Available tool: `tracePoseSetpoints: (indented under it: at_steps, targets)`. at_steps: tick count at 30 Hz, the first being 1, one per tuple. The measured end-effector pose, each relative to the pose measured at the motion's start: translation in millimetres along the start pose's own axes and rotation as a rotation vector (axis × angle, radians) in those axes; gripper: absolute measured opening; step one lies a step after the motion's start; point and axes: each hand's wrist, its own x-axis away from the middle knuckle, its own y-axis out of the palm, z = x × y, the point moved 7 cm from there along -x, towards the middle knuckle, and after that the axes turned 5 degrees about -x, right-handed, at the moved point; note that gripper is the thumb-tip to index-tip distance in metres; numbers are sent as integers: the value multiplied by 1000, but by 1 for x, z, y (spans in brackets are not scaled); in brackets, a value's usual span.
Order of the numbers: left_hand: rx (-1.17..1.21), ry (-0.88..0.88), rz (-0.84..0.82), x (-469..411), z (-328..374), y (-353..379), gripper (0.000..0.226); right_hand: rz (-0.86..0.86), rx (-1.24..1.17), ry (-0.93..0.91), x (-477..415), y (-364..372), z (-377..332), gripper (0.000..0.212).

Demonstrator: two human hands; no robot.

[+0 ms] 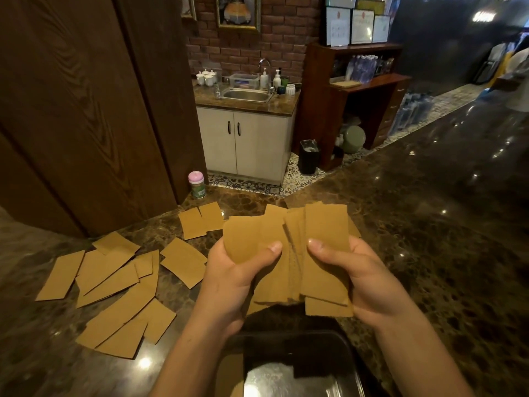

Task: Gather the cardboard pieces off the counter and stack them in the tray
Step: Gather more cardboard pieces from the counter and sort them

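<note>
Marble-looking dark brown table [429,224] fills most of the view, shiny, with little light spots all over it. On the left a big wooden panel [86,110] comes down behind the table's far edge. Past the table, across a patterned tile floor, there's a white cabinet [246,144] with a steel sink [247,94] on top, against a brick wall.

Next biggest is the loose cardboard [114,282]: tan, roughly rectangular pieces lying flat on the left part of the table. Lots of them overlap, and a couple more sit side by side a bit further back.

Then the tray [352,356]. It's black and sits at the near edge of the table, right below the hands. Something tan shows at its left side, but I can't tell if that's cardboard or just a reflection.

A bundle [286,259] of the same pieces is held up above the tray, fanned out and uneven, not squared up at all. Left hand [229,279] grips its left side and right hand [363,276] grips its right side. On both, the thumb is pressed on the front face and the fingers [356,242] are curled round the back, mostly hidden by the card.

Small stuff: a black bin [308,157] on the floor beside the cabinet, and a little green can [196,184] with a pink lid at the table's far left corner, well apart from the cardboard.
</note>
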Motion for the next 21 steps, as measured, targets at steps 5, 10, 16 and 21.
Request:
tracePoseSetpoints:
  at_steps: [5, 10, 16, 21]
  targets:
    - [-20, -19, -35, 3, -3, 0, 40, -21, 62, 15, -3, 7, -6, 40]
    - [28, -79, -76, 7, -11, 3, 45, 126, -129, -48, -8, -11, -8, 59]
    - [3, -85, -53, 5, -12, -2, 44, 130, -77, -94, -5, -16, -17, 53]
    - [-310, -73, -272, 3, 6, -5, 31, -49, 186, -138, -12, -27, -60, 71]
